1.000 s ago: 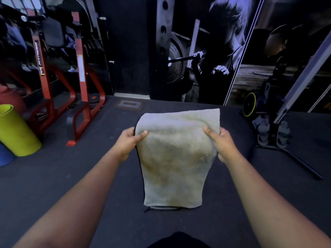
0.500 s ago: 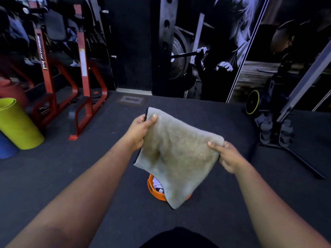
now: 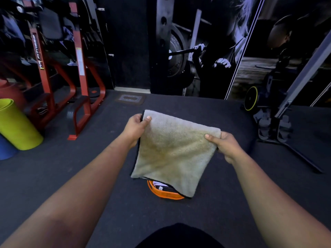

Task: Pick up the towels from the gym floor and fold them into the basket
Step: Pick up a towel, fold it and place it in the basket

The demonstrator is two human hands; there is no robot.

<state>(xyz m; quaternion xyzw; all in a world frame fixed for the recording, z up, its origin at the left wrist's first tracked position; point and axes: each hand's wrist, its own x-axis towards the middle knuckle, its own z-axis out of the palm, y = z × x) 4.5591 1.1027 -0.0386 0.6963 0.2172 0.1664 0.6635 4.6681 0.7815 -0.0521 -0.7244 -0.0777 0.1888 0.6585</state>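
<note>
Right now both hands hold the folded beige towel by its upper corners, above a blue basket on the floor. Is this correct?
Not quite: the basket is orange, not blue, as the head view shows. The rest holds: the left hand and the right hand each pinch an upper corner of the folded beige towel, which hangs above the basket on the floor.

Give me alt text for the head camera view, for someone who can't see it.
Two hands, left and right, pinch the top corners of a folded beige towel held over an orange basket on a dark gym floor. A red rack stands at left.
</note>
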